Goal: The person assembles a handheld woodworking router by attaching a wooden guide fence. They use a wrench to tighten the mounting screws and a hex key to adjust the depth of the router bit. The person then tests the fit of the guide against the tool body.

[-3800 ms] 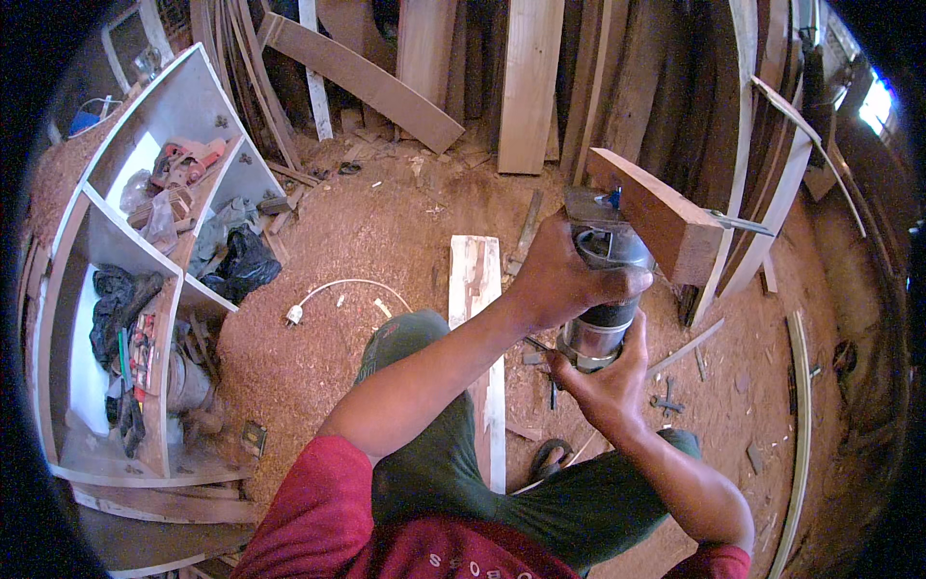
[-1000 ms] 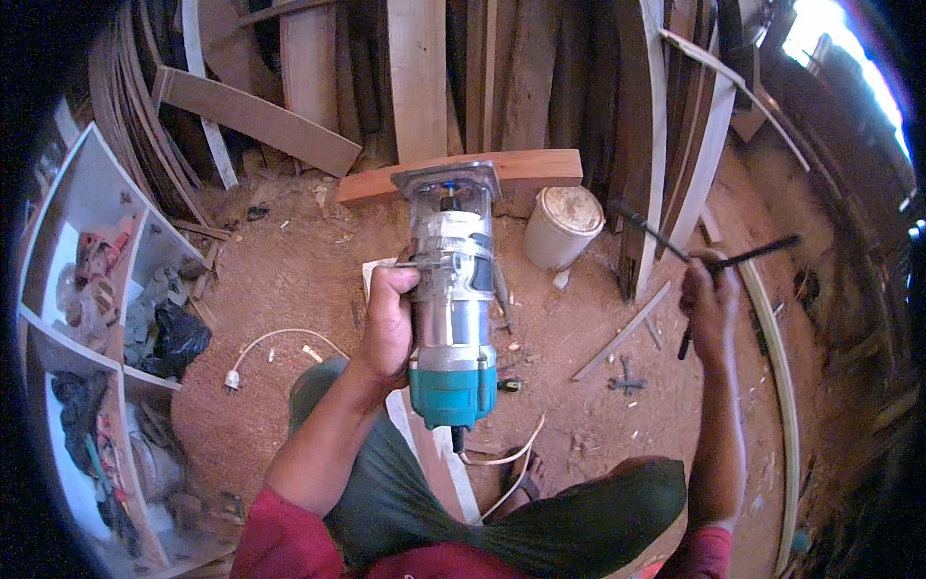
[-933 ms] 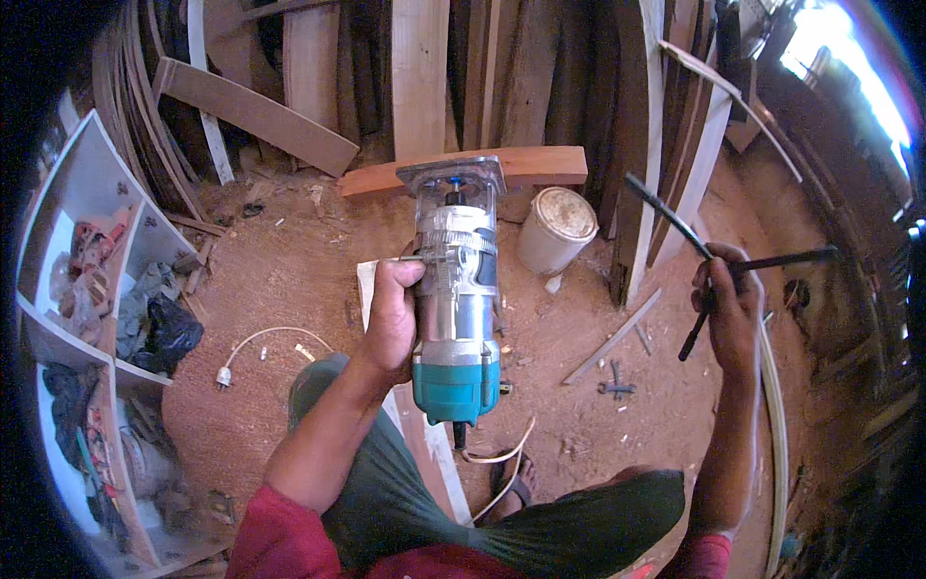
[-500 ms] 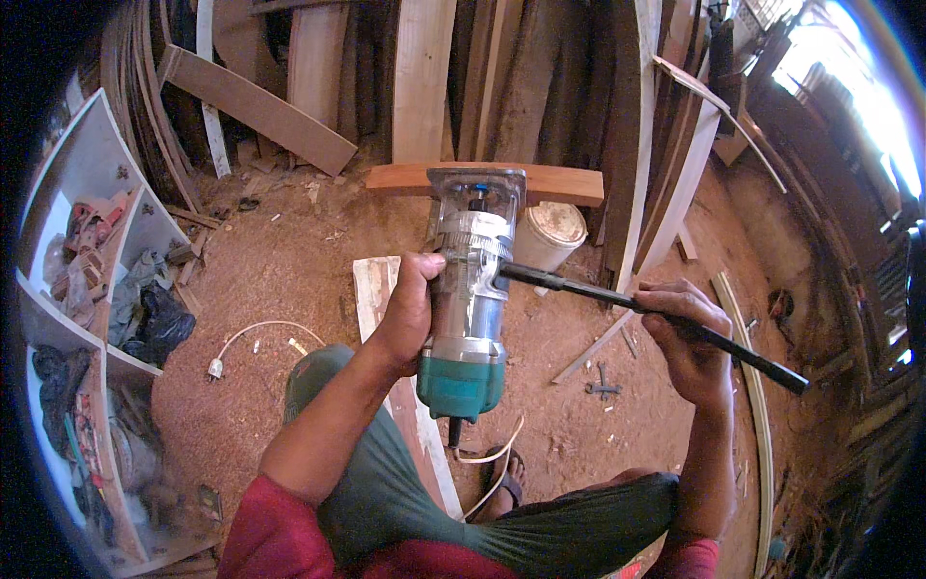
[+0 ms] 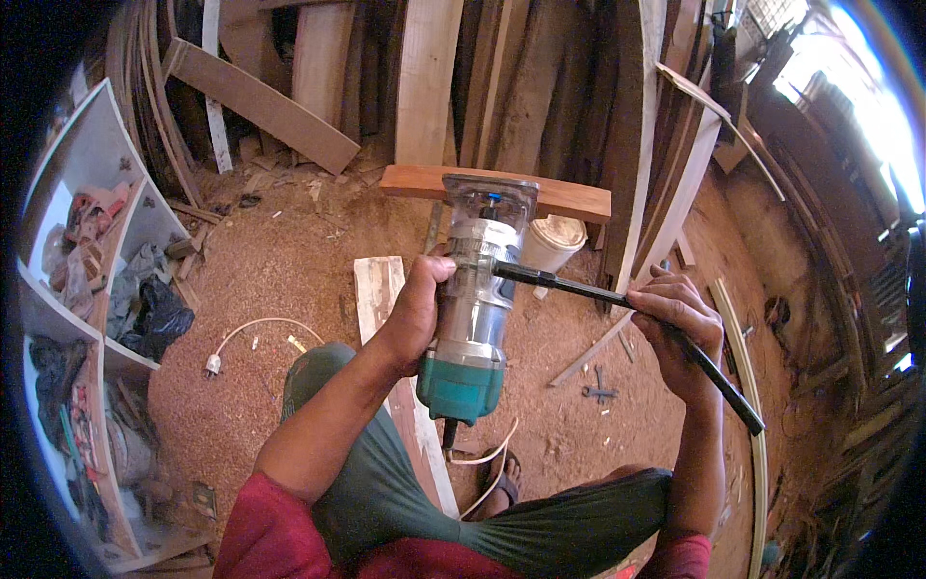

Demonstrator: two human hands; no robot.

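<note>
My left hand (image 5: 417, 314) is closed around the side of a trim router (image 5: 477, 318) with a teal motor cap, a silver body and a clear base. Its thumb presses near the collar. The router points away from me, base against a reddish wooden board (image 5: 574, 200). My right hand (image 5: 678, 333) grips a black socket wrench (image 5: 574, 287) with a long bar. The thick end of the wrench meets the side of the router at the collar; the fitting underneath is hidden. Beyond my fingers, the bar (image 5: 728, 394) slants down to the right.
A pale plank (image 5: 381, 289) runs under the router toward my legs. A white plug (image 5: 213, 365) with cord lies left, near white shelving (image 5: 116, 106) filled with odds and ends. Right of my foot lie small wrenches (image 5: 600, 391). Behind stand a lidded white bucket (image 5: 555, 241) and leaning boards (image 5: 424, 87).
The free end of the wrench's bar has swung down and left, and my right hand has turned with it. The router has tilted slightly, still in my left hand.
</note>
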